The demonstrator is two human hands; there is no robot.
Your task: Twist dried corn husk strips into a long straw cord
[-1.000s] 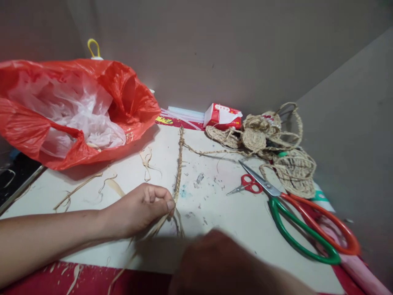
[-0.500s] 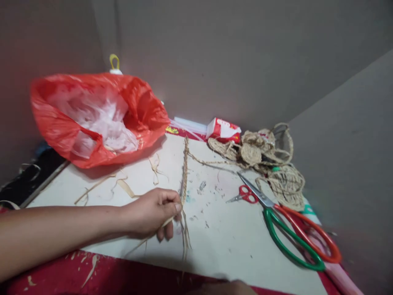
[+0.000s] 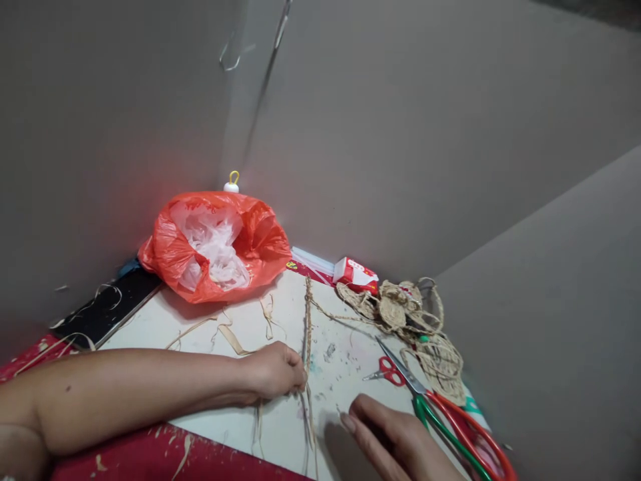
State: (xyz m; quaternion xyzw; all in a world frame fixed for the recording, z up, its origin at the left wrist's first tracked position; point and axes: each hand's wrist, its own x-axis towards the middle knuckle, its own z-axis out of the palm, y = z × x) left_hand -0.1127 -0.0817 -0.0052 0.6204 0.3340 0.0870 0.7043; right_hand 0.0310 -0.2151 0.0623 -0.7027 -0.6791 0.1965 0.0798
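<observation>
A thin braided straw cord point(image 3: 308, 321) runs down the white board, with loose strands fanning out at its near end. My left hand point(image 3: 280, 371) is closed on the cord's lower end, the fingertips pinching where the strands begin. More strands point(image 3: 260, 421) hang below that palm. My right hand point(image 3: 395, 437) hovers at the lower right, fingers loosely bent with a gap between them and nothing visible in them. It lies nearest the large scissors point(image 3: 441, 421) with green and orange handles, partly covering them. Small red-handled scissors point(image 3: 388, 371) lie just beyond.
Behind stands a red plastic bag point(image 3: 170, 234) stuffed with white plastic. Woven straw pieces point(image 3: 400, 307) are heaped at the back right beside a red tissue pack point(image 3: 356, 275). Straw scraps point(image 3: 233, 341) lie on the white board point(image 3: 285, 441). Grey walls enclose the corner.
My right hand has risen into view at the lower right. My left hand still grips the cord, its fingers now more tucked under. The camera view has tilted upward.
</observation>
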